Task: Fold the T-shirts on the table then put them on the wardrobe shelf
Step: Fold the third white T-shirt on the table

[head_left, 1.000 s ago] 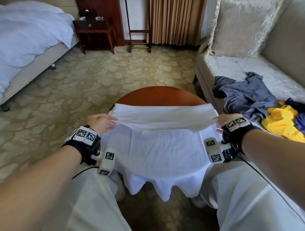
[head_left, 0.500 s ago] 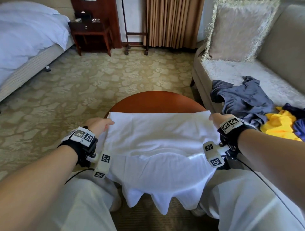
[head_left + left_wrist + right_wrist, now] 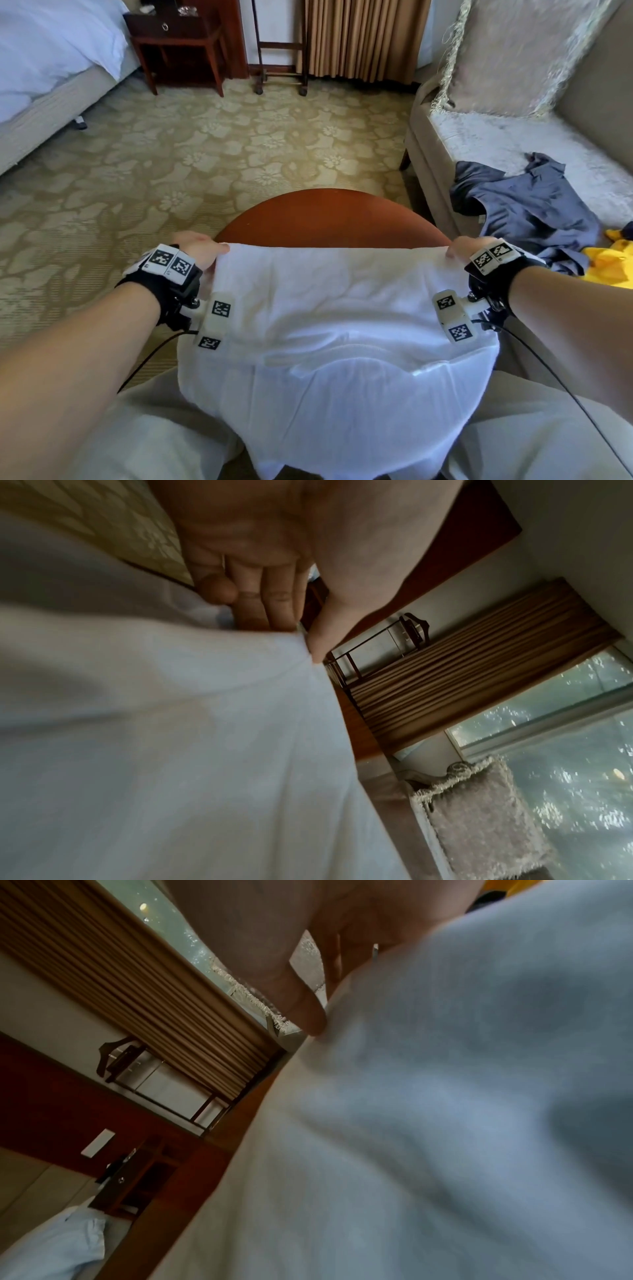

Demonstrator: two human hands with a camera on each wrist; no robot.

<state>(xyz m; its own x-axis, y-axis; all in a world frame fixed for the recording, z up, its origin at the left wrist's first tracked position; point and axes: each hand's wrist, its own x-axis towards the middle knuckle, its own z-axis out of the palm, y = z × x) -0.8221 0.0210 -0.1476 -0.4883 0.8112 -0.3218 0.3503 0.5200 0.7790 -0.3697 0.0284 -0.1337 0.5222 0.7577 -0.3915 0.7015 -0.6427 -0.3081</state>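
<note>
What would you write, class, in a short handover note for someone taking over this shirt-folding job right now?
Left hand pinches the white T-shirt's far left corner; right hand grips its far right corner.
The shirt lies across the round wooden table, near edge hanging off.
Done: one fold across it.
Left: finish folding it, fold the grey shirt and yellow garment lying on the sofa, then shelve all.

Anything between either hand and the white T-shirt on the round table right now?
Nothing visible. The left hand pinches the far-left corner of the white T-shirt and the right hand holds its far-right corner, both in direct contact, on the round wooden table. The wardrobe shelf is out of view, so that path cannot be judged.
</note>
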